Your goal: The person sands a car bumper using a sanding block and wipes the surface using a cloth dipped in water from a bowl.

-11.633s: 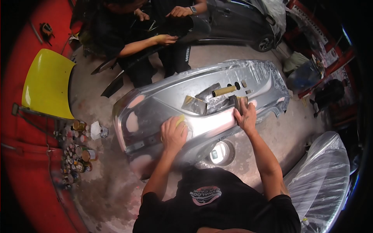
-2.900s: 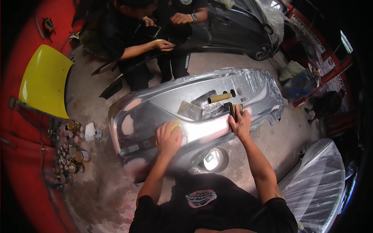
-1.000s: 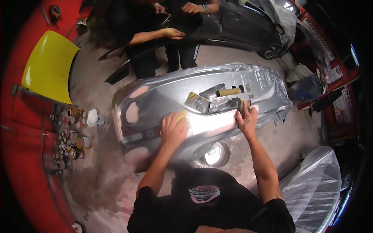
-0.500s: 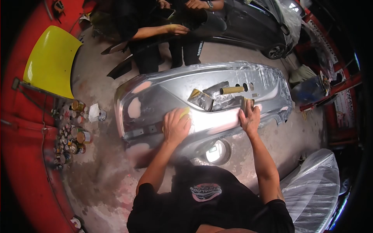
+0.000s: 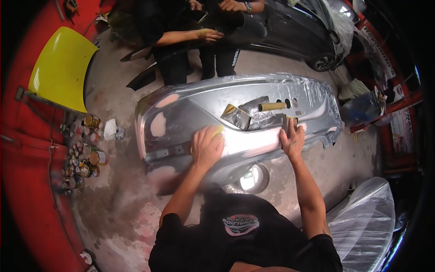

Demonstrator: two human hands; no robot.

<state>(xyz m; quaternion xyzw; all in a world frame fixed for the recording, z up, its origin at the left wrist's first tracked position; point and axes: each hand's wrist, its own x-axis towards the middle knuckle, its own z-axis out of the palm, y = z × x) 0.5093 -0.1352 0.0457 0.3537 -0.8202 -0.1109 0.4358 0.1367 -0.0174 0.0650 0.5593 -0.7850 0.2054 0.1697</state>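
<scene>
A grey car bumper (image 5: 183, 119) with pale pinkish filler patches lies across the view in front of me. My left hand (image 5: 208, 146) is closed over a yellow pad (image 5: 218, 130), which looks like a sponge and rests on the bumper beside a bright, shiny stretch. Gripped in my right hand (image 5: 293, 139) is a dark sanding block (image 5: 290, 121), set against the bumper at the other end of that stretch. A tan roll (image 5: 273, 106) and sheets of dark sandpaper (image 5: 235, 117) lie on the bumper beyond my hands.
Several paint cans (image 5: 97, 157) crowd the floor at left, below a yellow panel (image 5: 61, 70). Under the bumper's near edge stands a round metal basin (image 5: 254, 178). Another person's hand (image 5: 210, 35) is at the dark car (image 5: 290, 34). Plastic sheeting (image 5: 367, 226) covers something at lower right.
The whole view has shifted slightly. Both hands stay at nearly the same spots on the bumper, still holding the pad and the block.
</scene>
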